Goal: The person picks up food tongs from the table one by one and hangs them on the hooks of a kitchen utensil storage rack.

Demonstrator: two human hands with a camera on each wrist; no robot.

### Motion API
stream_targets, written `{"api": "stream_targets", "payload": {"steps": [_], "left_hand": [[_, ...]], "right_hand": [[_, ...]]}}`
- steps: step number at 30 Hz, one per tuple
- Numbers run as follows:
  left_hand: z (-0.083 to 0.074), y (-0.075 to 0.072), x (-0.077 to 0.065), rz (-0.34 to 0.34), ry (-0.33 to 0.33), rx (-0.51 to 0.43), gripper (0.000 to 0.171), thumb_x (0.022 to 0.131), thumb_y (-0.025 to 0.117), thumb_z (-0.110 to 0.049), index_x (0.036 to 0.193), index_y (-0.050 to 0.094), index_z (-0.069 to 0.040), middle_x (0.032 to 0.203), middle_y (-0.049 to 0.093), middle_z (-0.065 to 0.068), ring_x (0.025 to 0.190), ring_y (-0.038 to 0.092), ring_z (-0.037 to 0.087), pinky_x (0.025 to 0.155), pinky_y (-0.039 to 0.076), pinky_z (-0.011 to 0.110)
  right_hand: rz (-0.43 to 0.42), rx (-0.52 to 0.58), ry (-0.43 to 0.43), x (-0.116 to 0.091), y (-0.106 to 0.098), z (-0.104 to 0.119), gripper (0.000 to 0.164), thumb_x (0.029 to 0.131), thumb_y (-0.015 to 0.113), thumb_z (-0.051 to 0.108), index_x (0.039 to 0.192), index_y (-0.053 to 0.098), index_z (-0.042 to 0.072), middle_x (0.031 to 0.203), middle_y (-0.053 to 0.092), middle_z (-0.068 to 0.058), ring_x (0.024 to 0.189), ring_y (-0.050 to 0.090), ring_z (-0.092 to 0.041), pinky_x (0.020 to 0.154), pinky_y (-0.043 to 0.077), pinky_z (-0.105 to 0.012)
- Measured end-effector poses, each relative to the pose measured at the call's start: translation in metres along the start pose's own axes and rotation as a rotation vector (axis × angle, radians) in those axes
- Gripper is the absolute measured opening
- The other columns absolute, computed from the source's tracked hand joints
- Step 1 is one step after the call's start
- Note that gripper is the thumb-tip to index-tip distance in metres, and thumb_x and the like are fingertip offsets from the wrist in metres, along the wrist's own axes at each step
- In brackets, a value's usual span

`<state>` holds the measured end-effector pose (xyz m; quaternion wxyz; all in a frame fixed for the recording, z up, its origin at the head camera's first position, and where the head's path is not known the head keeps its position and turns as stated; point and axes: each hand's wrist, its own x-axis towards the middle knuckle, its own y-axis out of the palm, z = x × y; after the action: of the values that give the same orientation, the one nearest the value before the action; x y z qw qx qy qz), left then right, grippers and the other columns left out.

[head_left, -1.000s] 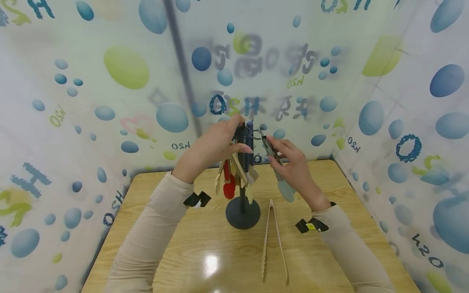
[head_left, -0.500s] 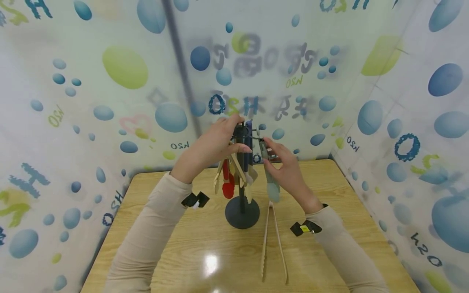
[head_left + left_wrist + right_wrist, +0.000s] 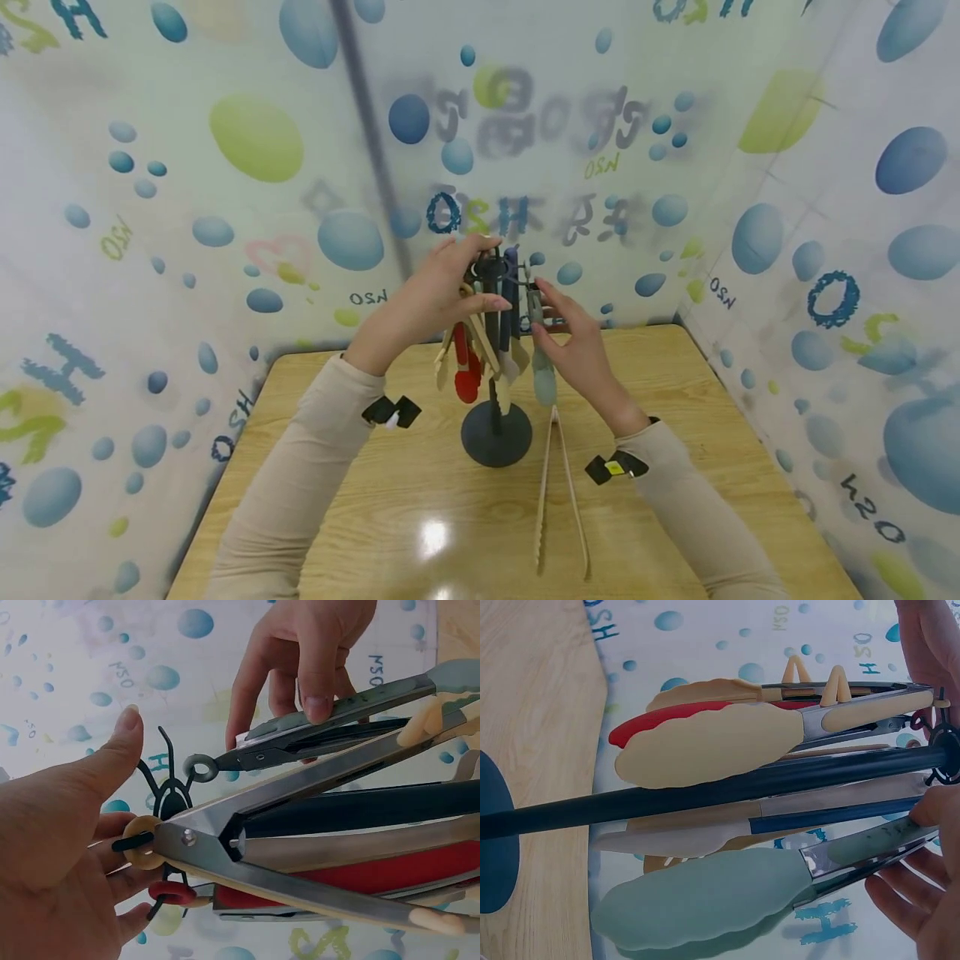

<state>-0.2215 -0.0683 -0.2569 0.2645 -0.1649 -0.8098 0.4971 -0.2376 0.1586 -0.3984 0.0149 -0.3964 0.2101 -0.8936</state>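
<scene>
A black utensil stand (image 3: 497, 433) stands upright on the table, with several tongs and other utensils hanging from its top hooks. My left hand (image 3: 427, 292) holds the top of the stand, thumb and fingers about the hook ring. Pinched by their handle in my right hand (image 3: 581, 354) are pale green tongs (image 3: 705, 896), at the stand's right side. Their grey ring (image 3: 201, 767) meets a hook tip in the left wrist view and looks looped on it. Beige-tipped tongs (image 3: 247, 795) hang close to my left fingers. Red tongs (image 3: 467, 383) hang next to them.
Long tongs (image 3: 543, 500) lie spread in a V on the wooden table (image 3: 405, 500), in front of the stand and to its right. Blue-handled utensils (image 3: 510, 308) hang on the stand's right. A patterned curtain (image 3: 300, 208) closes in the back and sides.
My right hand has moved left with the green tongs, bringing them from a slant to nearly upright beside the stand. My left hand stays at the stand's top.
</scene>
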Motion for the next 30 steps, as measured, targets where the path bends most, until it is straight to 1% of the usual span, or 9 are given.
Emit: {"api": "stream_targets", "payload": {"steps": [3, 6, 9, 11, 14, 16, 19, 26, 30], "left_hand": [[0.001, 0.001, 0.000, -0.008, -0.012, -0.048, 0.082, 0.088, 0.069, -0.047, 0.155, 0.029, -0.022, 0.155, 0.041, 0.007, 0.132, 0.051, 0.027, 0.111, 0.042, 0.047], [0.003, 0.002, 0.001, -0.026, 0.008, -0.079, 0.081, 0.088, 0.071, -0.044, 0.154, 0.031, -0.022, 0.156, 0.041, 0.006, 0.138, 0.047, 0.028, 0.106, 0.047, 0.046], [0.006, 0.004, 0.003, -0.061, 0.052, -0.111, 0.068, 0.086, 0.075, -0.040, 0.144, 0.048, -0.018, 0.155, 0.044, 0.003, 0.130, 0.052, 0.027, 0.098, 0.051, 0.045], [0.010, 0.006, 0.003, -0.084, 0.084, -0.115, 0.062, 0.084, 0.077, -0.039, 0.139, 0.055, -0.017, 0.154, 0.046, 0.001, 0.127, 0.054, 0.026, 0.104, 0.048, 0.046], [0.014, 0.009, 0.003, -0.111, 0.091, -0.117, 0.065, 0.082, 0.078, -0.039, 0.141, 0.055, -0.022, 0.149, 0.051, -0.001, 0.112, 0.059, 0.026, 0.095, 0.050, 0.045], [0.017, 0.010, 0.003, -0.117, 0.082, -0.116, 0.076, 0.082, 0.079, -0.040, 0.148, 0.045, -0.026, 0.148, 0.052, -0.001, 0.120, 0.057, 0.026, 0.102, 0.048, 0.047], [0.019, 0.011, 0.002, -0.112, 0.068, -0.140, 0.080, 0.083, 0.077, -0.040, 0.152, 0.039, -0.026, 0.148, 0.051, -0.001, 0.127, 0.052, 0.026, 0.094, 0.050, 0.044], [0.022, 0.008, 0.001, -0.075, 0.031, -0.159, 0.070, 0.091, 0.069, -0.045, 0.152, 0.037, -0.036, 0.146, 0.051, 0.002, 0.124, 0.049, 0.024, 0.086, 0.048, 0.044], [0.021, 0.009, 0.002, -0.082, 0.035, -0.168, 0.070, 0.090, 0.070, -0.045, 0.152, 0.038, -0.035, 0.144, 0.052, 0.005, 0.118, 0.050, 0.025, 0.082, 0.048, 0.043]], "right_hand": [[-0.006, -0.001, -0.001, 0.000, 0.000, 0.001, 0.063, 0.093, 0.067, 0.005, 0.150, 0.045, 0.018, 0.124, 0.063, -0.018, 0.102, 0.069, -0.032, 0.077, 0.060, -0.046], [-0.008, -0.004, 0.004, 0.001, 0.001, 0.000, 0.062, 0.093, 0.067, 0.006, 0.150, 0.045, 0.017, 0.122, 0.064, -0.017, 0.101, 0.069, -0.032, 0.077, 0.061, -0.045], [-0.005, 0.004, 0.019, 0.001, 0.002, -0.001, 0.062, 0.093, 0.068, 0.006, 0.150, 0.045, 0.017, 0.122, 0.064, -0.017, 0.101, 0.069, -0.032, 0.077, 0.060, -0.046], [-0.007, 0.017, 0.027, 0.000, 0.003, 0.000, 0.061, 0.093, 0.067, 0.006, 0.150, 0.046, 0.016, 0.122, 0.064, -0.017, 0.101, 0.069, -0.033, 0.077, 0.060, -0.048], [-0.008, 0.016, 0.034, 0.000, 0.003, 0.000, 0.061, 0.093, 0.067, 0.006, 0.150, 0.045, 0.016, 0.122, 0.064, -0.017, 0.103, 0.069, -0.033, 0.078, 0.060, -0.050], [-0.012, 0.008, 0.031, 0.000, 0.003, 0.001, 0.062, 0.093, 0.067, 0.006, 0.150, 0.045, 0.016, 0.122, 0.064, -0.017, 0.103, 0.069, -0.033, 0.078, 0.060, -0.049], [-0.014, -0.005, 0.021, 0.000, 0.003, 0.000, 0.062, 0.093, 0.068, 0.006, 0.149, 0.046, 0.016, 0.122, 0.064, -0.017, 0.103, 0.069, -0.032, 0.077, 0.060, -0.046], [-0.017, 0.014, 0.001, 0.001, 0.003, -0.004, 0.061, 0.093, 0.067, 0.005, 0.149, 0.046, 0.017, 0.121, 0.064, -0.018, 0.103, 0.068, -0.034, 0.076, 0.060, -0.051], [-0.017, 0.013, 0.006, 0.002, 0.003, -0.005, 0.062, 0.093, 0.066, 0.005, 0.150, 0.045, 0.019, 0.122, 0.063, -0.017, 0.103, 0.069, -0.032, 0.076, 0.060, -0.047]]}}
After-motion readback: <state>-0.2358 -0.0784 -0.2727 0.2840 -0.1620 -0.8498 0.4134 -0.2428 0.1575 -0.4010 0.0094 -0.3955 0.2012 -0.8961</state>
